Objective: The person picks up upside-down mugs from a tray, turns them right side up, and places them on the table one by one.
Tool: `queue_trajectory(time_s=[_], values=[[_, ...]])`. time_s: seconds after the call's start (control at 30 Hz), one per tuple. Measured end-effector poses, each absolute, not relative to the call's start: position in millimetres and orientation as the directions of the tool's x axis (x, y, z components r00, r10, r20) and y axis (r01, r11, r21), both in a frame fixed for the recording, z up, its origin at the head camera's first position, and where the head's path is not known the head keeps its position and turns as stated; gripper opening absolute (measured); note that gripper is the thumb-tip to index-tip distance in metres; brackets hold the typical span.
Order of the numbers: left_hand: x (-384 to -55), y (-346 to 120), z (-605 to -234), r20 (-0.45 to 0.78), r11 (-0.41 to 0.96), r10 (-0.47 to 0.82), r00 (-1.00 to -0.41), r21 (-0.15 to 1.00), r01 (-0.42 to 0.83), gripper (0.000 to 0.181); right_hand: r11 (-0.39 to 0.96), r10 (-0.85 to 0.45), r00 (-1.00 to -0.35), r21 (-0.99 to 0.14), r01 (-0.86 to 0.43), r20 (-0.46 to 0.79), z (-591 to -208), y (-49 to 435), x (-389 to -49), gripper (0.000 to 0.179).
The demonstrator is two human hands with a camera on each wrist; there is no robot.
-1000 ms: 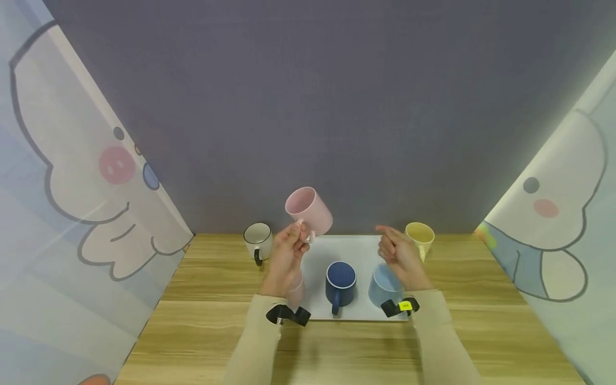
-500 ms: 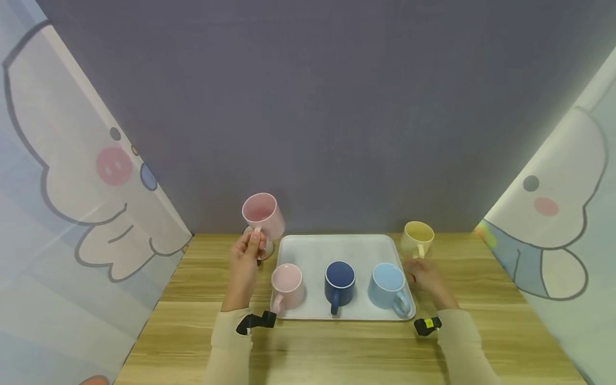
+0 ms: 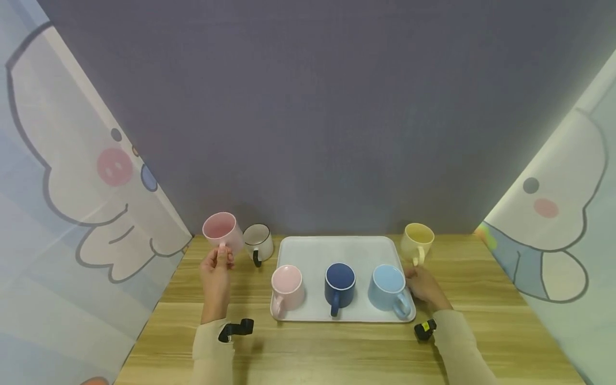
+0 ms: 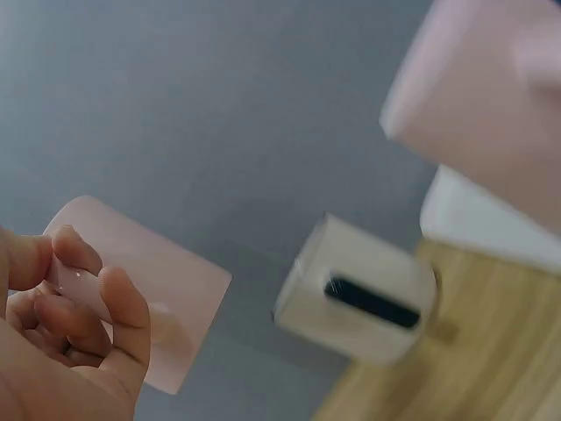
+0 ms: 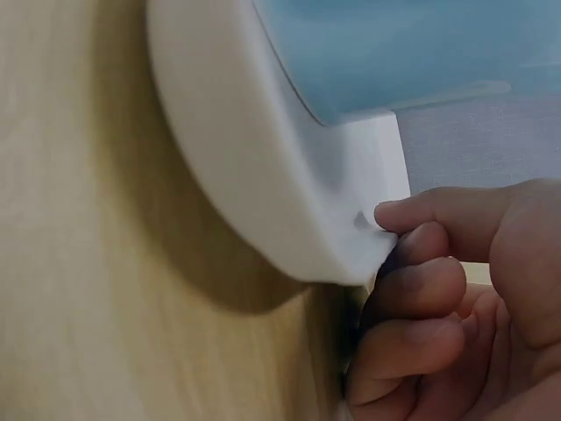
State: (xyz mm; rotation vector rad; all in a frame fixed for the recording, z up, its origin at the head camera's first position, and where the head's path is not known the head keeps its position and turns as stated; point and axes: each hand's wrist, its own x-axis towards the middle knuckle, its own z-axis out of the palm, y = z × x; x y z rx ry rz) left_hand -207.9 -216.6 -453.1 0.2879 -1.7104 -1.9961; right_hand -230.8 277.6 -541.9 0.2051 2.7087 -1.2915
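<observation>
My left hand [image 3: 215, 275] pinches the handle of a pink mug [image 3: 228, 233], whose mouth tilts toward the upper left. That mug stands out at the far left, beside a white mug [image 3: 259, 243] with a black rim and black handle. In the left wrist view, thumb and fingers close on the pink mug's handle. At the right side of a white tray [image 3: 337, 246], my right hand [image 3: 424, 284] pinches the rim, thumb on top and fingers curled below. Close by, a light blue mug [image 5: 421, 53] sits inside the tray.
Along the tray's front are a second pink mug [image 3: 287, 289], a dark blue mug [image 3: 340, 286] and the light blue one. A yellow mug [image 3: 416, 243] stands right of the tray. A grey wall [image 3: 308, 133] rises behind the wooden table [image 3: 337, 350].
My left hand has carried the pink mug left and down, from over the tray past the white mug. My right hand has moved from above the light blue mug to the tray's right rim.
</observation>
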Motion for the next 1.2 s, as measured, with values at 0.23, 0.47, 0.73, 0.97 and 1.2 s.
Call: queue_trajectory(time_s=[0.23,0.47,0.73,0.97,1.2], values=[[-209.7,-229.8,-477.9,0.126,0.015,-0.538,-0.833,0.99,0.141,0.037,0.668,0.054,-0.987,-0.729,0.149,-0.153,-547.0,277.9,-231.2,0.024],[-219.0,-234.1,-503.4,0.056,0.027,-0.537,-0.842,0.998,0.05,0.036,0.634,0.067,-0.98,-0.751,0.188,-0.189,-547.8,279.2,-231.8,0.029],[-222.9,-238.6,-526.1,0.03,0.128,-0.533,-0.846,0.991,-0.045,0.032,0.586,0.076,-0.968,-0.775,0.237,-0.239,-544.8,275.3,-228.1,0.032],[-223.2,-241.3,-537.6,0.022,0.14,-0.504,-0.863,0.989,-0.057,0.03,0.577,0.077,-0.968,-0.78,0.24,-0.24,-542.3,274.2,-227.1,0.034],[-227.0,-246.0,-539.6,0.026,0.202,-0.481,-0.877,0.976,-0.081,0.037,0.588,0.076,-0.968,-0.773,0.237,-0.238,-543.4,275.0,-227.8,0.034]])
